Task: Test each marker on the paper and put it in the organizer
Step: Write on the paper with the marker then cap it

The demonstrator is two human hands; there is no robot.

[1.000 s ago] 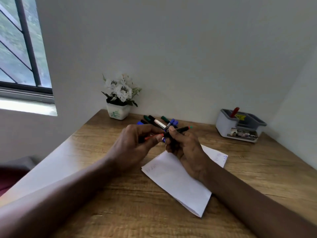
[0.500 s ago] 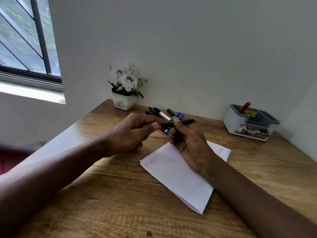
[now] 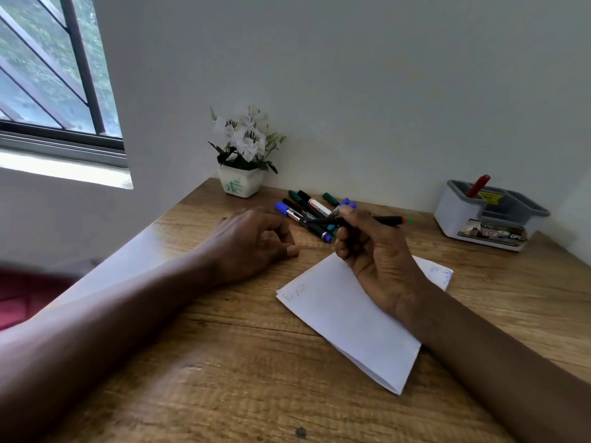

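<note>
My right hand (image 3: 374, 254) is shut on a thin black marker (image 3: 388, 220) with an orange and green rear end, held level above the far corner of the folded white paper (image 3: 339, 318). My left hand (image 3: 252, 247) rests on the table left of the paper. Its fingers are curled around the marker cap, of which only a small orange-pink end (image 3: 293, 251) shows. Several more markers (image 3: 308, 207) lie in a loose pile behind my hands. The grey and white organizer (image 3: 454, 215) stands at the far right with a red marker (image 3: 478, 186) upright in it.
A white pot of white flowers (image 3: 241, 183) stands at the back next to the wall. The wooden table (image 3: 256, 378) ends in a slanted edge on the left, under a window. Faint scribbles mark the paper's corners.
My hands have come apart. The left hand pulled away from the marker, down and left onto the table. The right hand keeps the marker. The view shifted left.
</note>
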